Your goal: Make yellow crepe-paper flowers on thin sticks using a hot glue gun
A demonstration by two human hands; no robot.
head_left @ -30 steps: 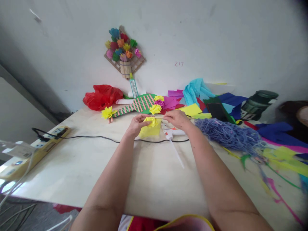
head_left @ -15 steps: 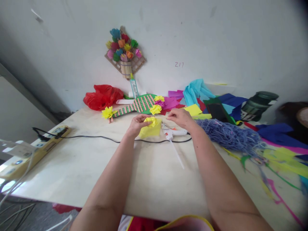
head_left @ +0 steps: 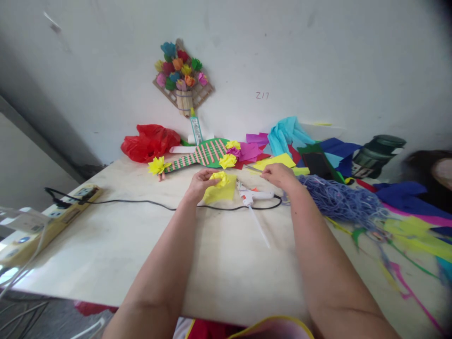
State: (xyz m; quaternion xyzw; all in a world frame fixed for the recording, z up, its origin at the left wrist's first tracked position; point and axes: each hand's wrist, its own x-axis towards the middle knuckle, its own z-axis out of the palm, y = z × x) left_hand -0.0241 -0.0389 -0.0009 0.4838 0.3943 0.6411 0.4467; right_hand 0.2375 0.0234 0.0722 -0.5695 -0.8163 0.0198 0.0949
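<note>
A crumpled yellow paper flower (head_left: 219, 179) is pinched in the fingers of my left hand (head_left: 200, 184). It sits above a flat yellow paper sheet (head_left: 226, 192) on the table. My right hand (head_left: 280, 176), to the right, is closed on a thin stick (head_left: 253, 169) that points left, apart from the flower. Just in front of the sheet lies a white glue gun (head_left: 251, 195) with a glue stick poking out towards me. Behind my hands rests a green lute-shaped craft (head_left: 212, 153) with pink strips and yellow and purple paper flowers.
A black cord (head_left: 141, 202) runs from the power strip (head_left: 70, 212) across the table. Blue-violet yarn (head_left: 339, 200), coloured paper (head_left: 275, 162) and a dark green jar (head_left: 377, 155) crowd the right. Red plastic (head_left: 150, 142) lies at the back left.
My right hand has moved right with the stick, drawing it away from the flower. My left hand stays nearly in place, still holding the flower.
</note>
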